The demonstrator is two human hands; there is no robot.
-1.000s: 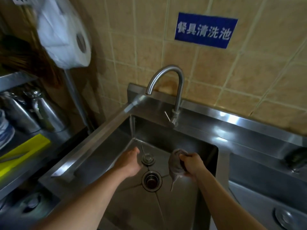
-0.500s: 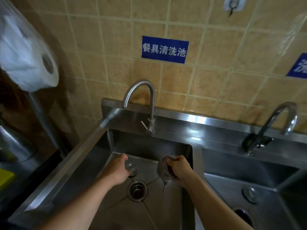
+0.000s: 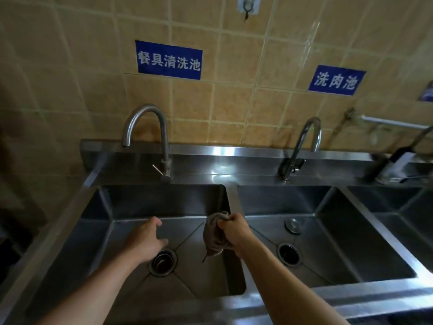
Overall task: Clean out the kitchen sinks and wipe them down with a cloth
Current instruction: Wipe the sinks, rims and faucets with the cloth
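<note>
Your right hand (image 3: pixel 234 233) has its grip closed round one grey-brown cloth (image 3: pixel 214 235), bunched in the fist so that a crumpled top shows above the knuckles and a tail hangs below, over the right side of the left sink (image 3: pixel 98 231), close to the divider. Your left hand (image 3: pixel 146 240) reaches into that same basin with its grip loose and holding nothing, fingers spread a little and pointing toward the back wall, just above the left drain (image 3: pixel 162 262); whether the fingertips touch the steel you cannot tell. You have two full basins in view: the left sink and the middle sink (image 3: pixel 339 245), each with one round drain opening, the second being the middle drain (image 3: pixel 288 254). A single round stopper (image 3: pixel 292 225) lies on the floor of the middle sink, behind its drain and apart from it. A third basin (image 3: pixel 412 207) is cut off at the right edge. Two gooseneck taps stand on the back ledge, the left tap (image 3: pixel 150 137) and the right tap (image 3: pixel 302 148), one behind each full basin. On the tiled wall above hang two blue signs with white characters, the left sign (image 3: pixel 169 59) and the right sign (image 3: pixel 336 80), and one hook (image 3: pixel 248 7) near the top edge.
</note>
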